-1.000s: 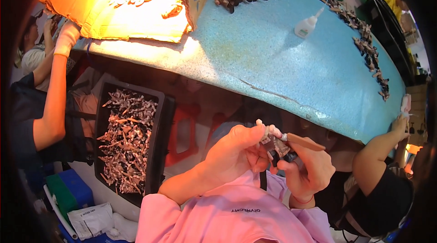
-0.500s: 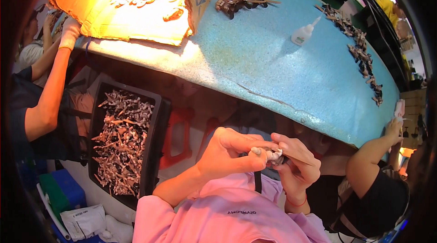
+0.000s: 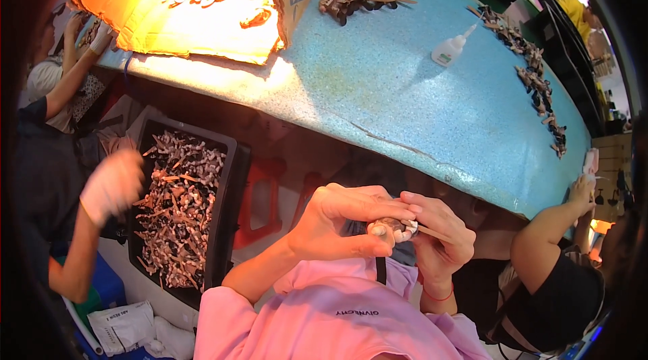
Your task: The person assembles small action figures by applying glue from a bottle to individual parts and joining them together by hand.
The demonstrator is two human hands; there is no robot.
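My left hand (image 3: 337,219) and my right hand (image 3: 442,242) meet in front of my chest, both closed on a small brown-and-white figurine (image 3: 403,230). A thin brown stick-like part juts from it under my right fingers. Much of the figurine is hidden by my fingertips, so its exact shape cannot be made out. On the blue table beyond lie a cluster of similar brown figurines (image 3: 358,1) and a long row of them (image 3: 534,82) at the right. Between these stands a white squeeze bottle with a thin nozzle (image 3: 447,51).
A black crate (image 3: 231,188) full of small figure parts sits at my left. An open cardboard box (image 3: 297,2), brightly lit inside, stands on the table (image 3: 378,100). A co-worker's gloved hand (image 3: 111,188) is beside the crate; another person's arm (image 3: 550,242) is at right.
In my fingers the figurine has turned, showing more of its brown and white side. The co-worker's gloved hand at left has come down from the table edge toward the crate.
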